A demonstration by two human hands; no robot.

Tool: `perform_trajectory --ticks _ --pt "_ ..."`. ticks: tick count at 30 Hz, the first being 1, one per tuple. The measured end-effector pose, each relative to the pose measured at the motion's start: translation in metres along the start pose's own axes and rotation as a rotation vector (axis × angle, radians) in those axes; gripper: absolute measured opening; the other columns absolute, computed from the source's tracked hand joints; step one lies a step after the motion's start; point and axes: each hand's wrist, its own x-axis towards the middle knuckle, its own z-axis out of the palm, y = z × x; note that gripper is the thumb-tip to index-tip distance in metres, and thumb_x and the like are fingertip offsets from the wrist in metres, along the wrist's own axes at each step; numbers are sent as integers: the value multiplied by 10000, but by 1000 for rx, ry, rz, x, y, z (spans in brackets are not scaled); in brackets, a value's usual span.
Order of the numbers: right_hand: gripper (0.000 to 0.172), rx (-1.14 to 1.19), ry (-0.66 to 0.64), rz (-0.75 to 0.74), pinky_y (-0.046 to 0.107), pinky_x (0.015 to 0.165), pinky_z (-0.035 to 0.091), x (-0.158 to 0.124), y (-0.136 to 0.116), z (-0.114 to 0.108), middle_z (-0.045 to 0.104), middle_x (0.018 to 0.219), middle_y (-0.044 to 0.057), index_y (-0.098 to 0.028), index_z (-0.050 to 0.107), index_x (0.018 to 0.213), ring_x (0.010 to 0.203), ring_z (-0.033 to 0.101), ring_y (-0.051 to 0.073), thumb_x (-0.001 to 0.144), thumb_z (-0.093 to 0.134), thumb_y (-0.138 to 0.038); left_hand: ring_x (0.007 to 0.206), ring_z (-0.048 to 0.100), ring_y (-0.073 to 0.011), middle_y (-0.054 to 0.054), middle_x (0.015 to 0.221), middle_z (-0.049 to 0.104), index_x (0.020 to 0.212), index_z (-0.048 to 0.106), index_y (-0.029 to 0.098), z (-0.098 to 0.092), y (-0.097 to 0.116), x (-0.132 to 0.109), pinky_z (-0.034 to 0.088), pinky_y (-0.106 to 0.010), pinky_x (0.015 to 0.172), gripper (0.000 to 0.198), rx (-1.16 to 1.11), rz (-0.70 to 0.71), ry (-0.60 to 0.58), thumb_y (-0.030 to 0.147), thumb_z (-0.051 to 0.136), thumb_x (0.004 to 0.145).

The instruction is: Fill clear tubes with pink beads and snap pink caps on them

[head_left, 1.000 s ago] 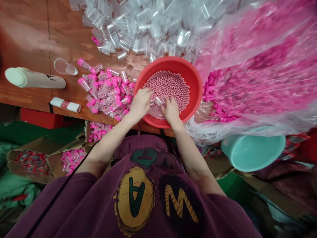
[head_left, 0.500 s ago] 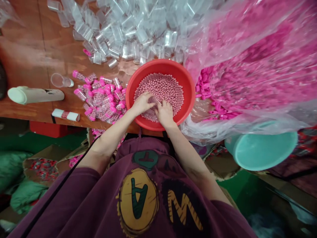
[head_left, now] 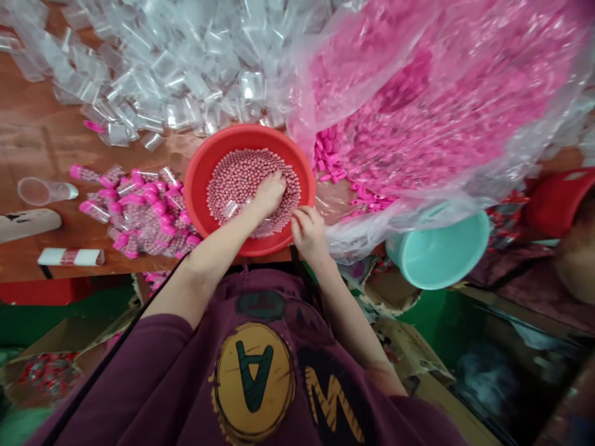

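A round red basin holds a heap of small pink beads. Several clear plastic containers lie among the beads on the near side. My left hand reaches across the basin to the right part of the heap. Its fingers are curled down at the beads, and what they hold, if anything, is hidden. At the basin's near right edge is my right hand, its fingers and thumb bent around the rim.
Left of the basin lie bead-filled containers with pink caps. Empty clear containers pile up behind. A plastic bag of pink caps spreads to the right. A turquoise bucket stands at the table's right front. Part of another person shows far right.
My hands were together over the beads around a clear container; now they are apart. The left moved right across the heap, the right went to the rim. The view shifted right.
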Motion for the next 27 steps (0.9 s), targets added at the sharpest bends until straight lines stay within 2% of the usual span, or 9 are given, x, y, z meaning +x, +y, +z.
perform_trajectory --ticks 2,4,7,9,12,17,21,24,27 --pt "373 48 193 38 527 1121 557 4 28 -13 743 1260 175 -199 747 1269 1232 681 308 1081 445 -309 1276 668 -312 -226 1375 693 1258 702 70 9 11 -6 506 -430 1158 357 -118 -33 6 40 504 963" --pt "367 77 337 71 531 1077 581 12 52 -24 752 1179 163 -204 745 1222 1173 701 301 1074 439 -343 1349 635 -300 -206 1440 677 1332 679 88 8 16 -16 484 -438 1210 393 -250 -43 34 79 597 947" --pt "353 122 387 77 509 1019 599 24 69 -31 761 1109 141 -213 750 1163 1092 722 284 1064 456 -381 1356 635 -279 -180 1422 703 1341 684 113 -3 19 -34 475 -440 1234 417 -409 -16 90 109 666 925" --pt "342 171 365 56 489 989 607 29 65 -30 773 1087 134 -212 755 1131 1057 732 273 1064 471 -391 1329 654 -273 -177 1384 728 1306 703 111 -10 20 -45 482 -433 1227 403 -481 -3 112 122 697 903" --pt "340 275 340 12 462 953 619 29 44 -24 784 1064 123 -209 756 1128 1021 742 258 1078 481 -402 1351 653 -279 -160 1393 740 1295 722 145 -16 22 -58 470 -453 1246 411 -551 -7 150 153 726 884" --pt "354 359 225 -22 443 904 648 27 15 -21 770 1126 120 -223 743 1209 977 753 241 1102 466 -415 1389 642 -284 -168 1505 683 1395 685 175 -17 17 -71 502 -457 1221 465 -662 -9 164 287 713 945" --pt "355 306 195 -155 506 1054 622 37 6 -31 745 1217 136 -223 713 1303 1144 729 272 1099 442 -330 1429 617 -295 -189 1498 672 1413 663 165 -18 15 -74 461 -480 1257 455 -701 97 156 345 649 994" --pt "440 250 56 -273 537 1190 557 47 0 -37 665 1400 145 -238 655 1434 1339 651 285 1060 425 -212 1383 636 -279 -172 1436 707 1393 673 163 -20 19 -74 459 -463 1251 427 -773 144 78 350 583 1020" --pt "427 260 -25 -344 530 1172 569 52 -4 -36 633 1392 140 -253 662 1421 1326 640 287 1046 468 -192 1299 654 -270 -136 1367 732 1346 681 159 -24 23 -75 495 -430 1183 422 -891 93 27 350 607 976"
